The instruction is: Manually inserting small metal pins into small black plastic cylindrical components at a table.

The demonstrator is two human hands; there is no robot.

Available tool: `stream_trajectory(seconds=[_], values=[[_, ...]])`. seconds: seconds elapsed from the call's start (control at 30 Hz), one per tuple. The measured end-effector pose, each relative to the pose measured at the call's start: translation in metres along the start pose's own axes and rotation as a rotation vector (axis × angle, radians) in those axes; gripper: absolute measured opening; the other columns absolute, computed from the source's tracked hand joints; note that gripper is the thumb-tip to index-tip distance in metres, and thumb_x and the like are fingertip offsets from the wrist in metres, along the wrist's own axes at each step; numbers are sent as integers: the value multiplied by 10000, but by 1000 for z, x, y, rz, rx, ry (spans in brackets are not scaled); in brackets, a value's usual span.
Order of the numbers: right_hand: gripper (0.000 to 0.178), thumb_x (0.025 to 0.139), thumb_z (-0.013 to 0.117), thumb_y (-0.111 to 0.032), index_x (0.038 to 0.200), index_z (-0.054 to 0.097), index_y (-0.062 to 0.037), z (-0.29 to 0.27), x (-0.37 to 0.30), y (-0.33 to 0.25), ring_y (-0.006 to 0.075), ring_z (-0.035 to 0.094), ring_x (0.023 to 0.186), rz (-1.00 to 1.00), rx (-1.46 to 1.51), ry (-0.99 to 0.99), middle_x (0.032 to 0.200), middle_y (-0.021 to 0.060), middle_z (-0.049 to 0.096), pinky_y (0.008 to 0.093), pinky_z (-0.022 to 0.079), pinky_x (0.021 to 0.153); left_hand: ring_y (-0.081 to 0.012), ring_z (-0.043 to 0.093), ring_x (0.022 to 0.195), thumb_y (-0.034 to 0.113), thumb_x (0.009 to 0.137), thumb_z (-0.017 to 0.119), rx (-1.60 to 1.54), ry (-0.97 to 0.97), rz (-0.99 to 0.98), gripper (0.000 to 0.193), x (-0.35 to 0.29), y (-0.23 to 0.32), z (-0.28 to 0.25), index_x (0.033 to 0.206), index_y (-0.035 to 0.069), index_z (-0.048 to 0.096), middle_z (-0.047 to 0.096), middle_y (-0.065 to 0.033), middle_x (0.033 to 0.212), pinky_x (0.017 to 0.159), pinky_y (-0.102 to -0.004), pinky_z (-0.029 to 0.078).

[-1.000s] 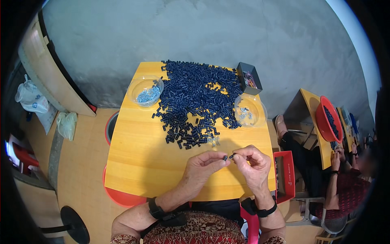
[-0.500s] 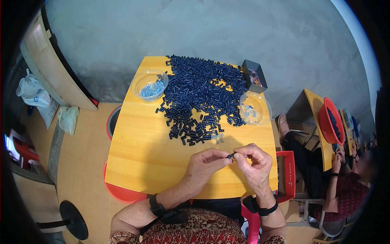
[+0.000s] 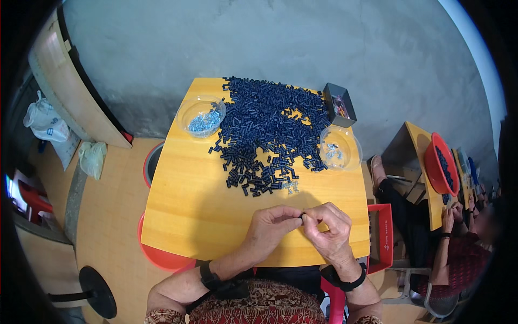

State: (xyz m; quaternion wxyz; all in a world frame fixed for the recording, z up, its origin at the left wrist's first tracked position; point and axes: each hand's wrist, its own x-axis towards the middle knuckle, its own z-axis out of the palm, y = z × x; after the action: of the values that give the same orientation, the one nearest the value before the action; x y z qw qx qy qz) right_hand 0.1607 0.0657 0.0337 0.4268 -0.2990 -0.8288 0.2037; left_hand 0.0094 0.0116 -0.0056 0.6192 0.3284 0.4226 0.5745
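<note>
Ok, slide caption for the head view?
Left hand and right hand meet at a dark piece near a heap of dark parts on a yellow table.

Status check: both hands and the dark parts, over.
Left hand, right hand: together, pinching small dark piece. Dark pile ahead. Silver bits at pile's near edge; nothing visibly blocking hands.

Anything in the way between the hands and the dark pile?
Only some small pale pieces by the near edge of the dark pile, ahead of where the left hand and right hand meet. Otherwise just tabletop shows between.
</note>
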Motion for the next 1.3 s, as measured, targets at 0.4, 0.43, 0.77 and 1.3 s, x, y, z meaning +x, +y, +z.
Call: stream_trajectory(seconds=[0.4,0.43,0.77,1.3], values=[[351,677,761,22,1000,631,-17,-4,-4,1,254,624,790,29,-35,-82,848,76,636,342,500,689,-105,629,936,117,903,637,-194,-21,-222,162,5,4,1,1046,45,658,687,-48,1008,860,-252,480],[352,673,772,11,997,635,-18,-3,-3,3,252,625,782,-3,-53,-80,846,77,641,340,501,692,-105,629,936,117,903,637,-196,-22,-224,162,4,1,1,1046,45,658,687,-48,1008,860,-252,480],[295,674,801,-41,936,665,-26,-8,-3,5,239,640,761,-6,-91,-71,841,85,665,336,509,682,-73,587,951,259,934,607,-85,-88,-273,243,7,6,-6,1048,60,685,680,-10,1010,856,-238,444],[66,806,690,-6,870,672,-2,-15,-2,6,202,633,739,259,208,-185,774,88,654,288,500,675,-117,627,901,146,917,635,95,-106,-69,222,3,1,2,1051,-27,675,694,-73,952,840,-252,481]])
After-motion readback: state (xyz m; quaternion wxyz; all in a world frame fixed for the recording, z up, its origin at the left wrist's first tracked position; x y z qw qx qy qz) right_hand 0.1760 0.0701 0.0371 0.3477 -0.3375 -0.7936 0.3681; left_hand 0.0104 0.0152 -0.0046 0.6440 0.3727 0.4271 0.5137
